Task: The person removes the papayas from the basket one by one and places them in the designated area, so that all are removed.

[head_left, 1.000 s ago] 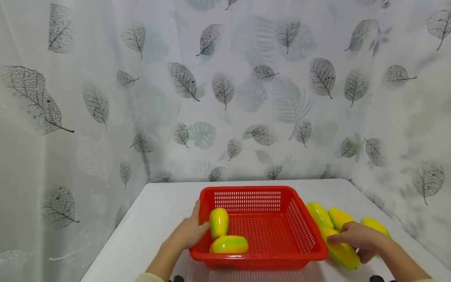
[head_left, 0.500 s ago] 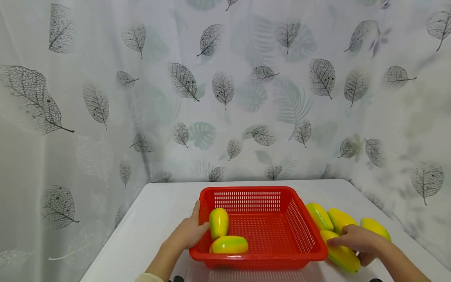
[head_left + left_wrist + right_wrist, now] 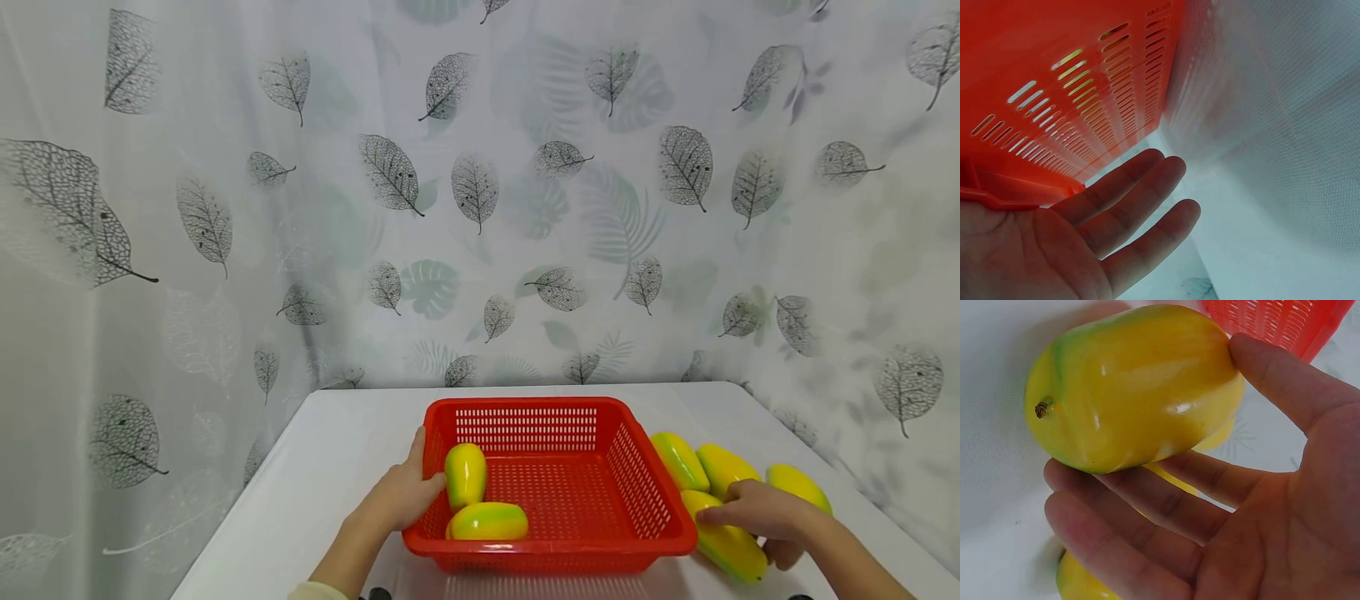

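In the head view, my left hand (image 3: 405, 497) holds the left rim of a red plastic basket (image 3: 551, 547), thumb hooked over it. Three of its fingers (image 3: 1135, 203) extend loosely outside the slotted wall in the left wrist view. Two yellow-green mangoes (image 3: 467, 475) lie in the basket's left part. To the right of the basket, my right hand (image 3: 768, 514) grips another mango (image 3: 1135, 390) on the table, thumb at one side and fingertips along the other. Its stem end faces away from the palm in the right wrist view.
Beyond my right hand lie several more mangoes, one close to the basket's right wall (image 3: 681, 462), one beside it (image 3: 726, 468) and one farther right (image 3: 801, 483). The white table (image 3: 352, 433) ends at a leaf-printed curtain (image 3: 480, 275).
My right hand has shifted very slightly on the mango, which has turned a little under its fingers. The left hand and basket stay in place.
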Demonstrator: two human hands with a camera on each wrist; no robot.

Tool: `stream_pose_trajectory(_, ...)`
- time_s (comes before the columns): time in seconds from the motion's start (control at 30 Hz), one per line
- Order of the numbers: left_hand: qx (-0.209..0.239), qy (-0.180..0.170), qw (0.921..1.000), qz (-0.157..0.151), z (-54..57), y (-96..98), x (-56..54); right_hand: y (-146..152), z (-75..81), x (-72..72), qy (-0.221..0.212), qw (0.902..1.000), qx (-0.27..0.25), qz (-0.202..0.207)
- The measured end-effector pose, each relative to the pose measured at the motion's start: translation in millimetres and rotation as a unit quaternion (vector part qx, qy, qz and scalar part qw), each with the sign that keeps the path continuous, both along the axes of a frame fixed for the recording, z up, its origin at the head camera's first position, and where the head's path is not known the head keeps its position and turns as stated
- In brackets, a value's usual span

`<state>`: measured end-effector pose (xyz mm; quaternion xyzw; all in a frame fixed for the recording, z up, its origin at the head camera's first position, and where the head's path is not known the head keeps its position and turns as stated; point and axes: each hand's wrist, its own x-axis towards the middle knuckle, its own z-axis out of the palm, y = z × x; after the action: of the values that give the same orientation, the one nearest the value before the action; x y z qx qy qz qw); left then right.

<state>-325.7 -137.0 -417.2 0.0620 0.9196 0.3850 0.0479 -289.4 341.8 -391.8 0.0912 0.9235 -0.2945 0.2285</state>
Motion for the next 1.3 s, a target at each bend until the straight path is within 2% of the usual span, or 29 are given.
stream_pose_trajectory(0.13, -0.001, 0.000, 1.0000, 0.001, 0.5, 0.2, 0.3, 0.7, 0.5, 0.3, 0.004, 0.9993, 0.036, 0.009)
stream_pose_trajectory(1.3, 0.005, -0.003, 1.0000, -0.003, 1.7, 1.2, 1.1, 12.4, 10.0, -6.6, 0.014, 0.9989, 0.045, 0.005)
